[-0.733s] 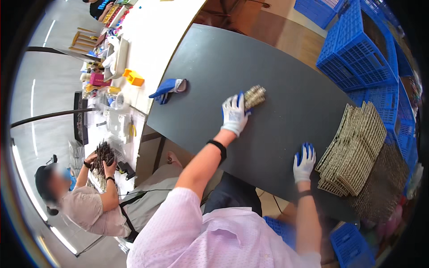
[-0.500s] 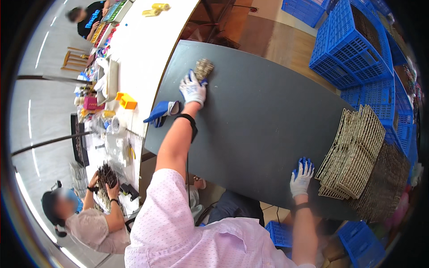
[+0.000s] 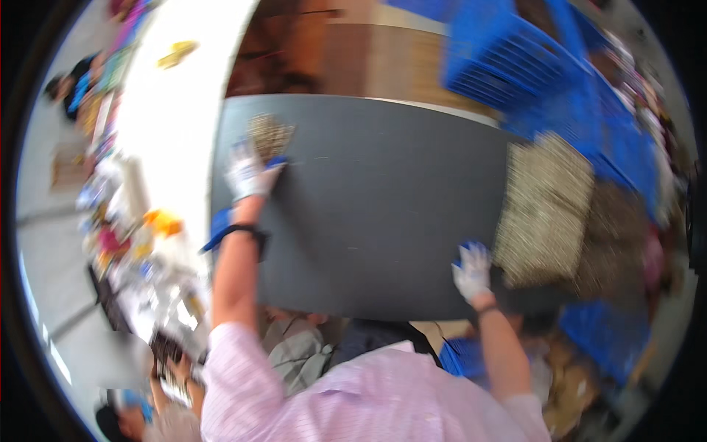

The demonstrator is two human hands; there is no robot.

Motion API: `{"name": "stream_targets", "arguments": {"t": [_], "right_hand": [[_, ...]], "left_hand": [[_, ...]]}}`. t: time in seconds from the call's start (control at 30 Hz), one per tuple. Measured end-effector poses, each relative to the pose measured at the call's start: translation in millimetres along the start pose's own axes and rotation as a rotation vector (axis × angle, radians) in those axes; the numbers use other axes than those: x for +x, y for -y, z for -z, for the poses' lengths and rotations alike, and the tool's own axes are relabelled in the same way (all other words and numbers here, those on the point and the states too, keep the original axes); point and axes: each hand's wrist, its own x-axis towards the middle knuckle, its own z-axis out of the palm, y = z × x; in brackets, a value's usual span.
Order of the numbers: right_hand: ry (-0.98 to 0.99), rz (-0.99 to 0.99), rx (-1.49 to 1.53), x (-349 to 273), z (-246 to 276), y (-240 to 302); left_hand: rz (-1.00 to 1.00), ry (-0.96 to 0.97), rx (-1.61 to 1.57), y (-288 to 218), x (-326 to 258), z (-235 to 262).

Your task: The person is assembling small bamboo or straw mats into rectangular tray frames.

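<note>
My left hand, in a white glove with blue fingertips, reaches to the far left of a dark grey table. Its fingers and thumb lie on either side of the narrow near end of a small, rough brown-beige bundle and appear closed on it; motion blur hides the exact contact. My right hand, gloved alike, is open, fingers apart, near the table's front right edge. Just right of it lies a stack of beige woven, grid-like panels. A blue glove lies partly hidden behind my left forearm.
Darker brown woven panels lie right of the beige stack. Blue plastic crates stand behind at the right; another crate is low at right. On the left, a white table holds an orange holder and clutter. Two people work beyond it.
The whole view has shifted and turned, blurring the picture. My left hand stays at the small bundle, and my right hand remains open beside the panel stack.
</note>
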Motion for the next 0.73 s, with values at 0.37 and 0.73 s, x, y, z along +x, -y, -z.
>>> {"name": "stream_targets", "arguments": {"t": [0.37, 0.73], "right_hand": [[0.05, -0.112, 0.37, -15, 68, 24], [-0.046, -0.909, 0.6, -52, 178, -266]], "left_hand": [[-0.691, 0.06, -0.514, -190, -154, 46], [-0.336, 0.674, -1.338, -495, -257, 79]]}}
